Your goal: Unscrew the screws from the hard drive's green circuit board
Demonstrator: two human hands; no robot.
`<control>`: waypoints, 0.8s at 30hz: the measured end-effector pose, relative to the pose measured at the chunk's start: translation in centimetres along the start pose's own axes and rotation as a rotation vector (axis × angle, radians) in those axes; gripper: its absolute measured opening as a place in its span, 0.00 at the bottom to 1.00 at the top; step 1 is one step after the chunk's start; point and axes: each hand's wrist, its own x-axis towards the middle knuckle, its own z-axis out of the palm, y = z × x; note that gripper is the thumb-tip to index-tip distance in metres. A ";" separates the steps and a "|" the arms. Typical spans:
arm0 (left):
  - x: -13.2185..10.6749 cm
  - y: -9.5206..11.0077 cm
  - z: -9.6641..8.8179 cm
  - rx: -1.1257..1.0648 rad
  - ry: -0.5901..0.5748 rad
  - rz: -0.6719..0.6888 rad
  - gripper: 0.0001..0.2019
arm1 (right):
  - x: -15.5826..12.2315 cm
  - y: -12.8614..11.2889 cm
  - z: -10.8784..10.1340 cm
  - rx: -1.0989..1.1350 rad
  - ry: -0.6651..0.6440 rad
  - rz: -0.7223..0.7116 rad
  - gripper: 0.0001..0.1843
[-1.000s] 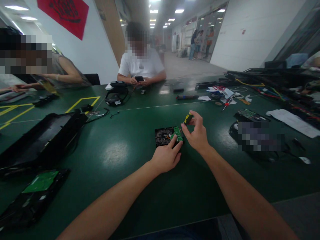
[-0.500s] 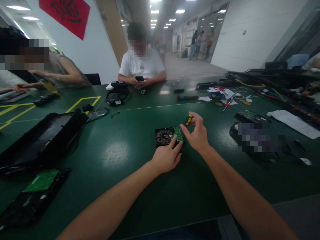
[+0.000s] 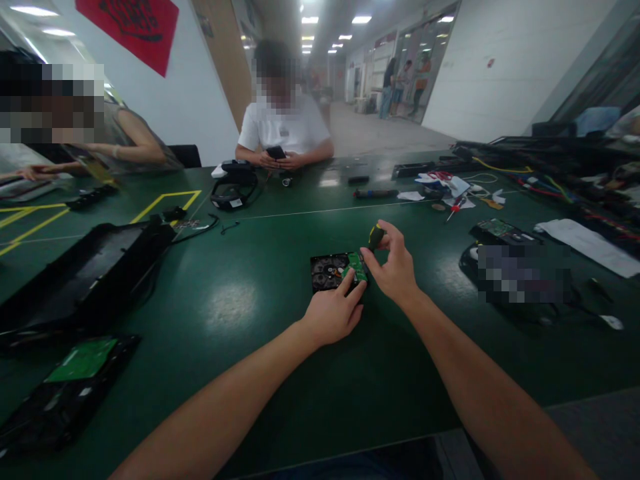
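Observation:
A hard drive (image 3: 324, 272) lies on the green table in front of me, its green circuit board and round black housing facing up. My left hand (image 3: 334, 310) holds it at the near edge, with two fingers stretched over the board. Above the drive's right end, my right hand (image 3: 394, 263) is closed on a screwdriver (image 3: 375, 235) with a dark and yellow handle, pinched between thumb and fingers. The handle leans a little; its shaft and tip are hidden behind my fingers.
Left of me lie a long black casing (image 3: 85, 273) and a black panel with a green board (image 3: 83, 360). At right are another circuit board (image 3: 505, 231), a white sheet (image 3: 587, 247) and tangled cables. Opposite sits a person (image 3: 285, 127) holding a phone (image 3: 275, 153).
The screwdriver handle has turned in my right fingers and shifted slightly up and left. My left hand and the hard drive stay in place. The person opposite has tilted the phone.

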 end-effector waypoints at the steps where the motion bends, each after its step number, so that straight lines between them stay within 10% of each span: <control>1: 0.0 0.0 0.0 0.001 -0.002 -0.001 0.31 | 0.0 0.0 0.0 0.006 -0.005 -0.002 0.37; 24: 0.0 0.0 -0.3 -0.012 -0.020 -0.002 0.30 | -0.1 -0.1 0.2 0.042 -0.005 0.022 0.36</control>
